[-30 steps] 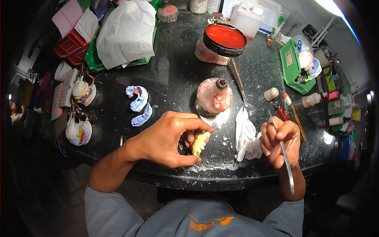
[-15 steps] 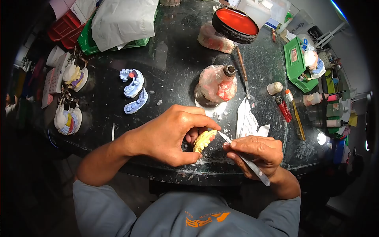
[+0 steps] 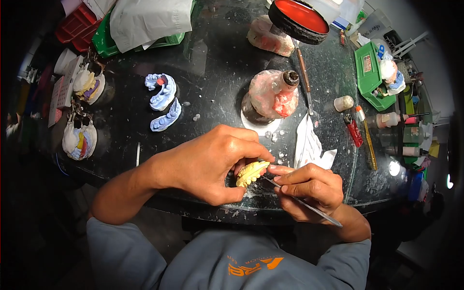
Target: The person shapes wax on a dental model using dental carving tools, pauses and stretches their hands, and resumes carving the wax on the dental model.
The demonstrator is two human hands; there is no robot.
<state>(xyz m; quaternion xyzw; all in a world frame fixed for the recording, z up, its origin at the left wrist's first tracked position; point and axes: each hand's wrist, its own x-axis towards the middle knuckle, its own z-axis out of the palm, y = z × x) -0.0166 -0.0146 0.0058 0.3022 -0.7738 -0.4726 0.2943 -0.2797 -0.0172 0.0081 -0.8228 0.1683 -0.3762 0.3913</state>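
Note:
My left hand (image 3: 212, 166) grips a yellow dental model (image 3: 251, 174) between thumb and fingers, above the front edge of the dark table. A small pink patch shows on the model's right end. My right hand (image 3: 311, 191) is closed around a thin metal tool (image 3: 316, 210). The tool's tip points at the model's right side; whether it touches cannot be told. My right index finger reaches close to the model's end. Behind my hands stands a wax-smeared burner (image 3: 273, 94). Two blue dental model pieces (image 3: 162, 92) lie to the left.
A round tin of red wax (image 3: 300, 20) sits at the back, near a wooden-handled tool (image 3: 303, 72). White cloth (image 3: 309, 145), a red lighter (image 3: 354, 131) and a yellow brush (image 3: 369, 145) lie right. Mounted models (image 3: 79, 140) stand left; a green box (image 3: 369, 72) is back right.
My right hand has come in from the right and brought the tool to the model. My left hand still holds the model, now tilted slightly differently. The camera view has shifted.

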